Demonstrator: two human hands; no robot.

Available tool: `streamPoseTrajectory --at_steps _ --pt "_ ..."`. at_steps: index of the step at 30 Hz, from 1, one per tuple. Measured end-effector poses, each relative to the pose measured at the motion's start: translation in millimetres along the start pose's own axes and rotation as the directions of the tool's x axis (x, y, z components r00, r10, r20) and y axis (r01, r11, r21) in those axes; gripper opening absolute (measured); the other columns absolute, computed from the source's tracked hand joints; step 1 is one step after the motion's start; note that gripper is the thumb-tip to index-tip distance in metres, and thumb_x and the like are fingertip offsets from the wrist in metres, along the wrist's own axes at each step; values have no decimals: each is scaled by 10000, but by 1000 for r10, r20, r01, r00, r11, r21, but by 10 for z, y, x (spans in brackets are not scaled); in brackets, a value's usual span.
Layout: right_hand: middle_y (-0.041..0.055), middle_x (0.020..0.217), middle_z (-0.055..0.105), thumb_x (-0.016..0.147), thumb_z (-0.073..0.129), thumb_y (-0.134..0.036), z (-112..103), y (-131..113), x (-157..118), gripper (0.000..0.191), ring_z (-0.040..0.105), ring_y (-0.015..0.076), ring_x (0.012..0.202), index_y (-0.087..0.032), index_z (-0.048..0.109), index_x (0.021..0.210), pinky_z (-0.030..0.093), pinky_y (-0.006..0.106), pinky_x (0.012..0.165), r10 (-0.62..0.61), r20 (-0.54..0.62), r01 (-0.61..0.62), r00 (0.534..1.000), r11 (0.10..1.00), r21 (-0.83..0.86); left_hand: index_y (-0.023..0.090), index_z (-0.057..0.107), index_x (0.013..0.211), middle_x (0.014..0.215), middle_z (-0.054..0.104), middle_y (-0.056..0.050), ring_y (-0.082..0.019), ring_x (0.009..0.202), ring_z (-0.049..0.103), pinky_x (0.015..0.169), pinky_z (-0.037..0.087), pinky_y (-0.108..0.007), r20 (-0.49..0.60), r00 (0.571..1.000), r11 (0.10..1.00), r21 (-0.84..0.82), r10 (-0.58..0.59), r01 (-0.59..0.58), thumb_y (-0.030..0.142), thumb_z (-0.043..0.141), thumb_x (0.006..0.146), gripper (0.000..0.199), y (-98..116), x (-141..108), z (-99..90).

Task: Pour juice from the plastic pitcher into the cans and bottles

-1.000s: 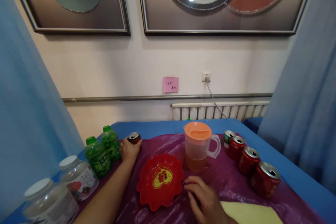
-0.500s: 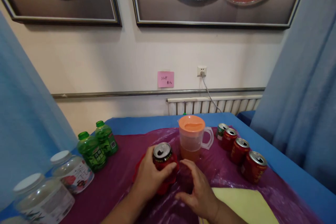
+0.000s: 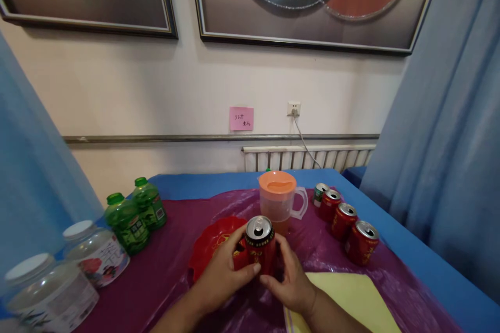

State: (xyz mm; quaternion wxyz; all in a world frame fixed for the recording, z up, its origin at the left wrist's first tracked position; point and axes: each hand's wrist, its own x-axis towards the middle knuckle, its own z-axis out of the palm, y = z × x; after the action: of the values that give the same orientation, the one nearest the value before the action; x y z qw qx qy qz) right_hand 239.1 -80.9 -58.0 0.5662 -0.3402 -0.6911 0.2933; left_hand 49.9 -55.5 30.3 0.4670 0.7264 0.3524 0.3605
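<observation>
low in the centre of the frame, the red can [image 3: 261,252] is upright, long axis vertical, between both hands: the left hand [image 3: 222,276] clasps it from frame left; the right hand [image 3: 292,280] curves round its other side, whether gripping i cannot tell.

You have soft, middling indoor light, and the faint shadows on the wall [image 3: 187,78] under the frames suggest it comes from above. A round white glare spot and a yellow streak cross the right-hand picture [image 3: 308,23]. Small highlights glint on the wrinkled purple sheet [image 3: 179,239] and the silver top of your can [image 3: 261,250]. Your wide lens makes the jars [image 3: 54,291] at the lower left lean and stretch; the writing on the pink note [image 3: 241,118] is too small to read clearly.
</observation>
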Motion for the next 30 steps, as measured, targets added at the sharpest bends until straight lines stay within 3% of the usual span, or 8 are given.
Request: streamPoseTrajectory --at_steps 4,9,13,15,17,21,26,30 --pt "131 1420 556 875 687 -476 -17 -71 43 735 553 317 1280 -249 349 1487 450 460 1075 -5 87 -4 996 995 100 225 458 1445 1480 533 -117 -342 1382 464 1183 322 -509 154 988 991 -136 8 13 382 827 732 818 -30 29 -157" --pt "129 1453 530 934 584 -527 -53 -206 109 664 513 329 1322 -231 386 1495 394 490 1116 -48 195 30 980 995 94 230 464 1431 1482 522 -118 -338 1369 475 1175 326 -515 202 979 975 -216 -2 47 388 847 702 838 -73 40 -210" --pt "123 1357 611 954 561 -428 -36 -141 99 532 606 301 1195 -226 452 1433 468 443 1039 -48 223 58 974 998 -39 220 528 1324 1415 584 -116 -322 1294 550 1131 396 -487 207 978 988 -148 -9 41 335 865 634 776 -116 50 -204" --pt "118 1272 659 940 581 -370 -11 -68 88 543 652 276 1094 -222 434 1441 511 410 974 -20 169 40 985 992 -118 214 532 1279 1370 618 -131 -317 1258 586 1085 453 -466 121 992 994 -100 -24 36 337 858 621 744 -145 77 -222" --pt "95 1182 695 925 598 -307 11 -22 84 558 681 239 991 -231 421 1449 544 365 899 20 106 -1 994 985 -171 202 516 1276 1324 648 -147 -319 1227 616 1048 494 -458 -43 998 998 -60 -36 34 369 847 613 760 -188 121 -276" --pt "50 1098 717 907 589 -189 5 -85 53 451 689 182 902 -259 517 1348 552 290 813 13 34 -4 999 973 -231 169 519 1299 1270 685 -152 -334 1150 665 1008 528 -487 -339 940 998 41 -32 49 479 819 614 809 -342 232 -467" --pt "65 1082 697 958 510 -182 -221 -212 -42 253 661 187 978 -248 616 1177 524 306 854 -106 -169 35 980 925 -378 161 548 1319 1233 706 -149 -339 1090 689 953 555 -489 -469 883 972 198 -17 124 568 758 649 811 -602 291 -618" --pt "112 1237 634 964 549 -325 -665 -81 101 295 609 226 1118 -217 587 1236 496 363 943 -62 -460 -128 886 921 -369 151 552 1337 1298 669 -165 -344 1148 661 992 531 -499 -494 867 936 331 65 119 577 727 672 809 -743 280 -645"
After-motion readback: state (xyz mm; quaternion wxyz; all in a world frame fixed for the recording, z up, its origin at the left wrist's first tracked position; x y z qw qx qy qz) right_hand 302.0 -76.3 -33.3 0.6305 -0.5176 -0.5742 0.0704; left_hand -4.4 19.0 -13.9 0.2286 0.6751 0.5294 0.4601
